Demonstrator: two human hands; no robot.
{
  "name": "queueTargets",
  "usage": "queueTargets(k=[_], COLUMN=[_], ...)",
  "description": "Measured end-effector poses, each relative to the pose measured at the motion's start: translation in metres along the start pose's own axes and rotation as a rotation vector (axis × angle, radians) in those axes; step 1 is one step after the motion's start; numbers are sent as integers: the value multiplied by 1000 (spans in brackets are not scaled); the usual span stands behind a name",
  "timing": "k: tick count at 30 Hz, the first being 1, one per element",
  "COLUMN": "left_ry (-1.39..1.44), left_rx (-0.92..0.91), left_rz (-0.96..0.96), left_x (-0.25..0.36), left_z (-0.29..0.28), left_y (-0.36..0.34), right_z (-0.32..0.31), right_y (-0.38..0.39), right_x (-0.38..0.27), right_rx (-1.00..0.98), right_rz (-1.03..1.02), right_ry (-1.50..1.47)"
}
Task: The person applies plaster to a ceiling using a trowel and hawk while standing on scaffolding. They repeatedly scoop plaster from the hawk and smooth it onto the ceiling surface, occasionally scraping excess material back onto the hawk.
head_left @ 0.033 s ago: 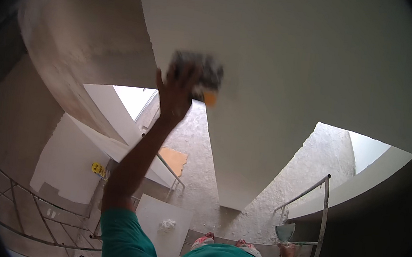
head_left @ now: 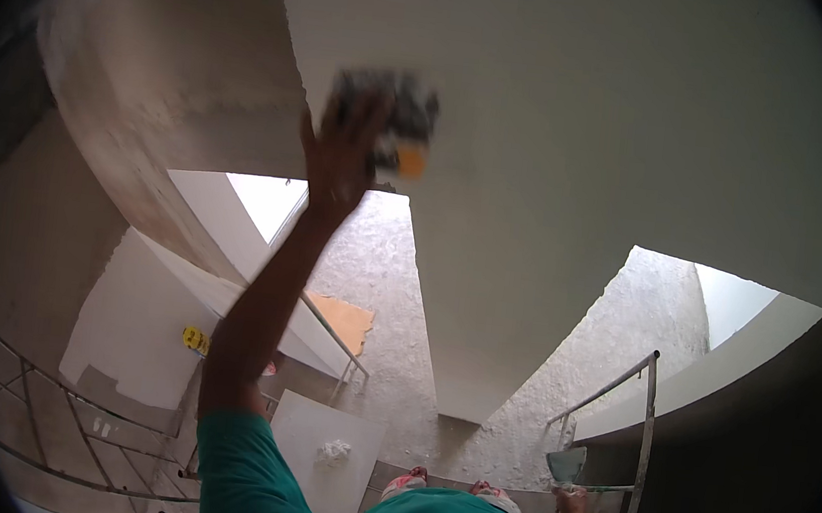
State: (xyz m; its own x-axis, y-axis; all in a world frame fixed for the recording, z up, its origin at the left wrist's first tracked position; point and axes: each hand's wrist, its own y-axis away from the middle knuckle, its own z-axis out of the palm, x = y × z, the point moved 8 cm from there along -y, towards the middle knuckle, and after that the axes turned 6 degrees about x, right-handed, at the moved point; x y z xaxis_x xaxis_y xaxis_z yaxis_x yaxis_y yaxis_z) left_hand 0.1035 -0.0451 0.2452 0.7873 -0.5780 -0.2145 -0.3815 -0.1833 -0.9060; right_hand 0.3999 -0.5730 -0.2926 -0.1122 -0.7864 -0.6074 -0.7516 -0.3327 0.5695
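My left hand is raised on an outstretched arm, its fingers over the blade of a broad putty knife and one finger standing out to the left. Motion smears this tool; its mottled grey blade and a black and orange part below still show. It is held up against a big, smooth pale surface, but contact cannot be made out. Low on the right, my right hand is closed round the handle of a second putty knife, with a pale, widening blade pointing upward.
Metal rails rise beside my right hand, and more metal framework spans the lower left. A white board carries a lump of white paste. Further off are a yellow-labelled item and an orange-tan sheet.
My left hand and its putty knife have shifted a little upward and slightly left along the pale surface. My right hand stays low with its putty knife, which has barely moved.
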Motion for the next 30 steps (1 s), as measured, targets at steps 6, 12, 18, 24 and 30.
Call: queueTargets(k=[6,12,18,24,30], left_ry=[-137,-123,31,-103,5], left_rx=[277,494,317,172,31], left_rz=[-46,91,116,-6,-66], left_x=[-87,-123,-122,-57,2], left_z=[-61,-92,-58,2,68], left_y=[-193,-263,-239,-100,57], right_z=[22,23,30,12,7], right_y=[0,29,3,8,8], right_x=[-10,-11,17,-4,-4], right_rx=[-31,-17,0,35,34], right_rz=[-37,87,-4,-8,-40], right_ry=[23,-20,56,91,89])
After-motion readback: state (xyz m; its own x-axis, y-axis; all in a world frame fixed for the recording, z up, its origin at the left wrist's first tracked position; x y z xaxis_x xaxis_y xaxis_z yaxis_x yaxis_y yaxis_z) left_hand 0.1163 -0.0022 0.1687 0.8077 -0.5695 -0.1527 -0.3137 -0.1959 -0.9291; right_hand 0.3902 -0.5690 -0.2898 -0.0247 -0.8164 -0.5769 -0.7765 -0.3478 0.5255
